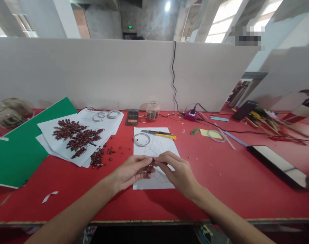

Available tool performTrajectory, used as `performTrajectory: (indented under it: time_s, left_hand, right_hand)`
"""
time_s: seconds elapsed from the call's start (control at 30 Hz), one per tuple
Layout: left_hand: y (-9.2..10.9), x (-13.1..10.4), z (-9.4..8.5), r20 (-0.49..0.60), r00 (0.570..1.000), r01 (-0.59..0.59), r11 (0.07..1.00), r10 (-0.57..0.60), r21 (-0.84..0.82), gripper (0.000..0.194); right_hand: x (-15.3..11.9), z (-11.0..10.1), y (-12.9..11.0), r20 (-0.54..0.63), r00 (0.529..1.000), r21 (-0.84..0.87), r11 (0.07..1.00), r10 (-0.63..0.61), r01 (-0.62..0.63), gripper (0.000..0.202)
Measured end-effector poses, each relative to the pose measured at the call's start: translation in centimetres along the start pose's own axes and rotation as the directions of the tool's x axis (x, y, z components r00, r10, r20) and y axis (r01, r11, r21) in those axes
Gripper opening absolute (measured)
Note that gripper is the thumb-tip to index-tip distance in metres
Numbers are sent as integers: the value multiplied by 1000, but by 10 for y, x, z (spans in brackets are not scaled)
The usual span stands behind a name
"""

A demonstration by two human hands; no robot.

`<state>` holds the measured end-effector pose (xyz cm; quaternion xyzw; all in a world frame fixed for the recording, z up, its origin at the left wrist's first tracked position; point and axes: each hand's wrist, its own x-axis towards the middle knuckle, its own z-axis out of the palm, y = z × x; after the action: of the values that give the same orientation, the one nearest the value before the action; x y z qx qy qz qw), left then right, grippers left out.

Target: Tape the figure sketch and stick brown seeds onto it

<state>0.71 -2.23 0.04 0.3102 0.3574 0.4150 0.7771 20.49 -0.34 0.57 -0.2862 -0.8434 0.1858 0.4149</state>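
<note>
My left hand (132, 171) and my right hand (178, 171) meet over the lower part of a white sheet (141, 183) with faint line drawings. Their thumbs and fingertips pinch together on something small and dark that I cannot make out. Small brown pieces also show at the curled lower fingers of my left hand. On the sheet beyond my hands lie a yellow cutter knife (167, 136) and a coil of thin wire (141, 144). To the left, a pile of reddish-brown seeds (97, 158) lies beside papers (53, 144) bearing leaf shapes made of such seeds (79, 137).
A green board (24, 145) lies at the left. Along the back stand a glass jar (152, 110), a calculator (132, 117) and a purple power socket (191, 115) with black cables. A black phone-like device (281, 166) and a bundle of sticks (267, 123) are at the right.
</note>
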Motion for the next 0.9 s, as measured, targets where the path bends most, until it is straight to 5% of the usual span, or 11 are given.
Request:
performTrajectory:
  time_s: [0.33, 0.73, 0.9]
  left_hand:
    - [29, 8, -19, 55, 997, 52, 989, -60, 141, 35]
    - [13, 15, -18, -62, 998, -6, 999, 9, 44, 45]
    - [11, 16, -24, -22, 995, -90, 980, 95, 176, 49]
  right_hand:
    - [17, -1, 6, 29, 995, -17, 995, -95, 96, 19]
    - [18, -3, 11, 85, 995, 94, 994, -59, 51, 17]
    - [15, -2, 12, 103, 995, 102, 995, -9, -2, 15]
